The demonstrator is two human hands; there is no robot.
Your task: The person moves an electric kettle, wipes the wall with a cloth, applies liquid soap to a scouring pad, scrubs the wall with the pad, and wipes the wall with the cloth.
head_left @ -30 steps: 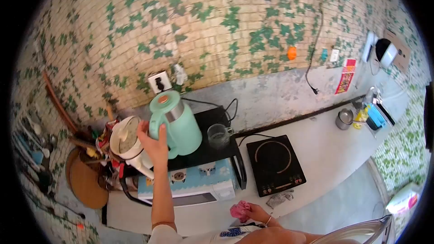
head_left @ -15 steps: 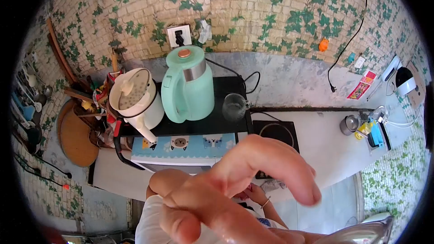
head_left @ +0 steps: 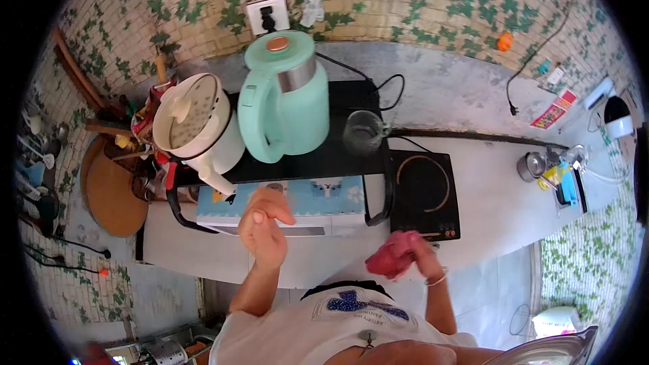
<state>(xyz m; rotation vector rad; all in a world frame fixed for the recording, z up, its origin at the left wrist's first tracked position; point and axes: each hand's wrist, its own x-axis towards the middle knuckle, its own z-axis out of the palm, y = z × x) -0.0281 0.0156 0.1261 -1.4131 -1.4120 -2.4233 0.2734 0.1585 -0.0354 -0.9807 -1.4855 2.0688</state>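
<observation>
Right hand (head_left: 426, 260): fingers clamped on a pink cloth.
Pink cloth (head_left: 392, 255): bunched, near the cooktop (head_left: 424, 192); we take it as our clock's centre, 12 toward the wall (head_left: 419, 0).
Left hand (head_left: 266, 226): between 9 and 10 o'clock, before the blue cover (head_left: 331, 192); fingers curled, thumb close (whether they meet, we cannot tell).
Blue cover: 10 o'clock, laid over a white appliance (head_left: 338, 224).
Cooktop: 1 o'clock, black, ring-marked, on the white counter (head_left: 500, 196).
Glass mug (head_left: 364, 133): between 11 and 12 o'clock, on the black rack (head_left: 346, 98).
Kettle (head_left: 304, 108): 11 o'clock, mint green, upright, same rack.
Cream pot (head_left: 226, 149): 10 o'clock, lidded, just beside the kettle, handle at its own 5 o'clock.
Metal pot (head_left: 531, 167): 2 o'clock, well apart from the cooktop.
</observation>
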